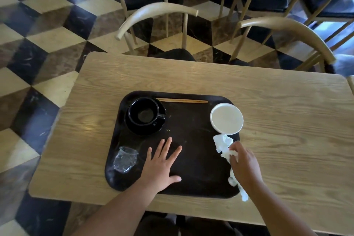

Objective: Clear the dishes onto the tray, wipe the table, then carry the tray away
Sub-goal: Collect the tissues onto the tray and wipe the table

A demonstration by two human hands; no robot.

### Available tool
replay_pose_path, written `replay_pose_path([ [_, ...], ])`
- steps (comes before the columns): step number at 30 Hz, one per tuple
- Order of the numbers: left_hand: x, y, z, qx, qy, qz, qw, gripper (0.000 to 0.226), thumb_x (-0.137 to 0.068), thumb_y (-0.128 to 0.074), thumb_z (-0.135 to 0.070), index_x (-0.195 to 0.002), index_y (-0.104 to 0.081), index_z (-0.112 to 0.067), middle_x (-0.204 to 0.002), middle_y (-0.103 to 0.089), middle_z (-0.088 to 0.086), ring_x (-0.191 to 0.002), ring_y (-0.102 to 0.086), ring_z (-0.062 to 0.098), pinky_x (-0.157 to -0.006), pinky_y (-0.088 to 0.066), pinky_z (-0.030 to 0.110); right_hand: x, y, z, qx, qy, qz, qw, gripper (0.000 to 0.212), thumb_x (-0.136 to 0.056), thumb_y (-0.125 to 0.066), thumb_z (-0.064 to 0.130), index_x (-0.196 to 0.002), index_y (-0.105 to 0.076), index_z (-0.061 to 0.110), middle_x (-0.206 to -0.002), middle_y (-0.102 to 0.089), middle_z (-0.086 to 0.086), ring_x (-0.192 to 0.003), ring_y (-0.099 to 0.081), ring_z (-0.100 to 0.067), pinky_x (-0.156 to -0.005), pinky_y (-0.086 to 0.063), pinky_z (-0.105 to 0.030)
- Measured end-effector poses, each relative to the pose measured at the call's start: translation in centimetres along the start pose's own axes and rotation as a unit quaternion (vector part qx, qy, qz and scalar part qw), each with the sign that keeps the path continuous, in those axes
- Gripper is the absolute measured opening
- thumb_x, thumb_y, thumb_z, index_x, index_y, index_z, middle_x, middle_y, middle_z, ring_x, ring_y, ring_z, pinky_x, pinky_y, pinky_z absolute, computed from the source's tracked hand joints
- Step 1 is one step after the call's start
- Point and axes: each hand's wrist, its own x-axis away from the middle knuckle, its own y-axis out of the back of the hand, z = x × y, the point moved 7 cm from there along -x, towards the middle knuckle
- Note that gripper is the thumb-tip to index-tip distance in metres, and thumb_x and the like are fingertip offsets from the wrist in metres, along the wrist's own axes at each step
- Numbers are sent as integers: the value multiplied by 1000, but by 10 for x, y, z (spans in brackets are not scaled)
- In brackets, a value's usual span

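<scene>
A dark tray (195, 159) lies on the wooden table (287, 120). On it stand a black cup (143, 114) on a black saucer (134, 130) at the far left, wooden chopsticks (182, 100) along the far rim, a white bowl (227, 118) at the far right and a crumpled clear plastic cup (125, 159) at the near left. My left hand (162, 165) rests flat on the tray, fingers spread, holding nothing. My right hand (245, 165) grips a white tissue (223, 142) over the tray's right edge.
Two pale wooden chairs (153, 13) (287, 27) with dark seats are pushed in at the table's far side, more stand behind them. The floor (47, 44) is patterned tile. The table's left edge is close to the tray.
</scene>
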Motion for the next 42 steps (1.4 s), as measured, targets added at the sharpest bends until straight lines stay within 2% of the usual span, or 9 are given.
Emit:
replay_pose_path([
  [10, 0, -1, -3, 6, 55, 45, 997, 111, -77, -60, -67, -144, 26, -50, -155, 42, -5, -145, 31, 25, -115, -4, 65, -2, -14, -8, -13, 41, -9, 999, 19, -80, -62, -1, -95, -65, 10, -91, -60, -3, -80, -55, -26, -66, -39, -30],
  [14, 2, 4, -5, 8, 60, 49, 997, 109, -78, -62, -64, -147, 21, -47, -156, 39, -4, -145, 30, 26, -115, -6, 65, -2, -13, -12, -63, 36, -1, 997, 22, -80, -64, 7, -99, -59, 18, -95, -57, 4, -82, -54, -20, -68, -43, -31],
  [18, 3, 3, -10, 20, 66, 55, 996, 107, -80, -63, -59, -150, 17, -44, -157, 38, -3, -147, 28, 28, -116, -9, 65, 6, -5, -21, -99, 48, 24, 994, 37, -80, -70, 15, -108, -53, 32, -104, -54, 16, -93, -58, -3, -74, -46, -21],
  [22, 2, 4, -9, 32, 62, 59, 996, 102, -85, -63, -51, -151, 14, -43, -158, 36, -4, -147, 27, 27, -116, -11, 63, 21, -8, -28, -99, 42, 5, 994, 45, -81, -71, 12, -120, -54, 28, -113, -51, 13, -98, -58, -4, -79, -46, -18],
  [27, 8, 24, 5, 91, 32, 61, 993, 81, -92, -59, -40, -156, -9, -35, -165, 15, -9, -152, 10, 18, -118, -26, 50, 41, -23, -17, -119, -3, -68, 991, 43, -82, -68, 0, -118, -55, 18, -120, -45, 7, -104, -48, -6, -76, -39, -3],
  [30, 18, 45, 18, 185, 38, 28, 982, 69, -94, -57, -35, -154, -23, -33, -165, -9, -11, -150, -16, 14, -116, -30, 36, 49, -32, -7, -137, -24, -97, 985, 42, -83, -65, -6, -120, -55, 12, -124, -44, -1, -109, -50, -18, -77, -39, -10],
  [35, 38, 92, 53, 266, 62, -80, 959, 42, -94, -58, -30, -136, -54, -26, -126, -60, -14, -109, -59, -2, -92, -49, 20, 47, -37, 3, -134, -82, -84, 984, 40, -87, -63, 4, -124, -52, 15, -124, -45, 0, -105, -48, -18, -85, -41, -33],
  [39, 52, 121, 99, 314, 115, -152, 930, 25, -93, -60, -24, -118, -66, -25, -79, -67, -14, -72, -64, -3, -59, -47, 10, 39, -24, 4, -154, -101, -85, 979, 40, -87, -68, 15, -124, -53, 21, -117, -48, 4, -98, -54, -18, -82, -43, -31],
  [42, 56, 128, 133, 318, 138, -171, 923, 23, -93, -59, -27, -115, -66, -24, -75, -66, -14, -60, -62, -6, -49, -45, 11, 25, -7, -6, -148, -120, -113, 975, 32, -84, -70, 18, -114, -58, 19, -107, -57, 2, -95, -59, -20, -78, -46, -28],
])
